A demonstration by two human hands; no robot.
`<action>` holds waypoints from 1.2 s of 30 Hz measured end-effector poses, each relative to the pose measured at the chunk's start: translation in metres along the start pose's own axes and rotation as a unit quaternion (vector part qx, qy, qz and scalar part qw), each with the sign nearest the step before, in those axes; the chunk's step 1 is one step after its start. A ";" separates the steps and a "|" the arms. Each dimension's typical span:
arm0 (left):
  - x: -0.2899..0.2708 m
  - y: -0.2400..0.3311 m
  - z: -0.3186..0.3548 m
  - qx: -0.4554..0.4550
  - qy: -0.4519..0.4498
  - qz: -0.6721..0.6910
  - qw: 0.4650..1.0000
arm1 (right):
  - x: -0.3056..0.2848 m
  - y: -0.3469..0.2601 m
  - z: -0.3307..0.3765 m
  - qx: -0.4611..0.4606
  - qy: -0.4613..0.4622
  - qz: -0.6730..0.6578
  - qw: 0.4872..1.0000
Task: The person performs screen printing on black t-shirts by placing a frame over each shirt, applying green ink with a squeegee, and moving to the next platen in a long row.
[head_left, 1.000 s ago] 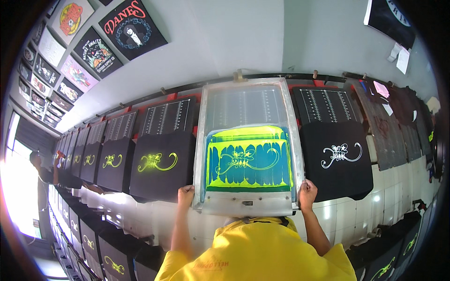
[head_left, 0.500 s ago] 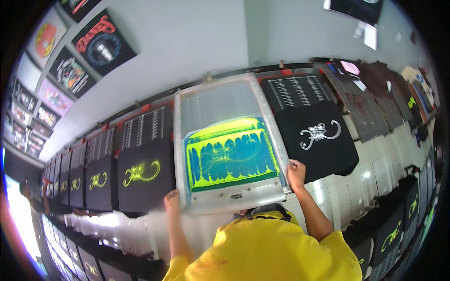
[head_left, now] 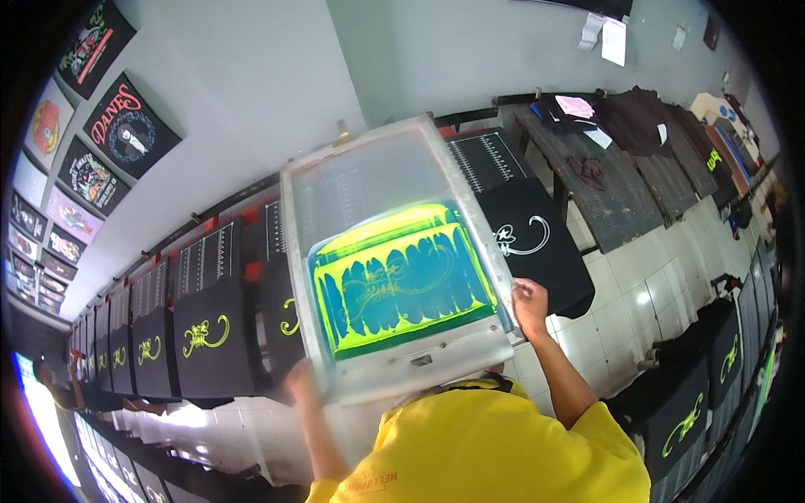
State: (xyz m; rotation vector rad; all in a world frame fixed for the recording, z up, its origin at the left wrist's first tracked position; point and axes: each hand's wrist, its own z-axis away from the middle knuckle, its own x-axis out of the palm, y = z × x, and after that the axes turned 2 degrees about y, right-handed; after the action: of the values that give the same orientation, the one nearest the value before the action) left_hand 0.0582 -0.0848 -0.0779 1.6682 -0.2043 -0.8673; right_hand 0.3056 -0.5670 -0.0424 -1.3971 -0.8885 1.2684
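Observation:
A screen printing frame (head_left: 423,362) with a pale metal border is in front of me, tilted slightly. Its mesh carries bright yellow-green ink (head_left: 394,281) over a blue-green stencil area with a curling design. My right hand (head_left: 530,308) is closed on the frame's right edge near the lower corner. At the lower left corner is my left hand (head_left: 303,384), blurred, its fingers closed at the edge and partly hidden. The frame overlaps a black shirt with a white curled print (head_left: 524,235) on the right and another black shirt with a yellow print (head_left: 277,335) on the left.
A row of black shirts with yellow prints (head_left: 205,335) stretches left along the wall. Dark boards (head_left: 604,197) with cloths and papers stand to the right. More printed shirts (head_left: 683,423) lie behind me at the lower right. Another person (head_left: 63,381) stands far left.
The frame has shifted right along the row with both my hands, now covering part of the white-printed shirt. My view has turned to the right, and more of the dark boards shows.

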 end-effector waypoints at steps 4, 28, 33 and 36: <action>0.079 0.119 0.061 -0.170 0.006 0.042 0.985 | -0.078 0.016 -0.038 -0.030 0.010 0.036 0.999; 0.249 0.149 0.127 -0.094 0.033 -0.065 0.993 | -0.216 0.071 -0.169 -0.034 -0.008 0.130 0.991; 0.253 0.148 0.124 -0.088 0.025 -0.062 0.994 | -0.214 0.079 -0.175 -0.023 -0.004 0.122 0.992; 0.254 0.147 0.119 -0.090 0.024 -0.053 0.994 | -0.212 0.086 -0.175 -0.032 0.001 0.107 0.994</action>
State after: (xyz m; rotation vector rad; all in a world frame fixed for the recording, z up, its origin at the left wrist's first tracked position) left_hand 0.2074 -0.3631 -0.0589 1.5398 -0.0043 -0.8973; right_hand 0.4309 -0.8232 -0.0855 -1.5780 -0.7995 1.4080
